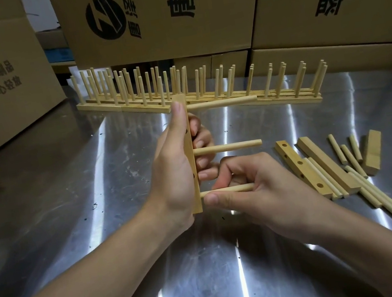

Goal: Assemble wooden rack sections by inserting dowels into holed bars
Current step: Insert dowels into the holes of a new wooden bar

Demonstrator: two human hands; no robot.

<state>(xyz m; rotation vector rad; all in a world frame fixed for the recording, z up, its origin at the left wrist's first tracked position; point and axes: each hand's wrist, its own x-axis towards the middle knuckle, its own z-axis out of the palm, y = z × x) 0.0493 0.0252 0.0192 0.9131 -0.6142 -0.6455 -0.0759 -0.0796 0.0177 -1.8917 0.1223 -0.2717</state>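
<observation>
My left hand (172, 170) grips a holed wooden bar (188, 149), held upright above the metal table. Three dowels stick out of it to the right: a top dowel (221, 103), a middle dowel (228, 147) and a bottom dowel (228, 190). My right hand (253, 185) pinches the bottom dowel between thumb and fingers, close to the bar. Empty holes show on the bar between the dowels.
Finished rack sections (195, 88) stand in rows at the back of the shiny metal table (93, 191). Loose holed bars (302, 169) and loose dowels (352, 161) lie to the right. Cardboard boxes (157, 14) wall in the back and left.
</observation>
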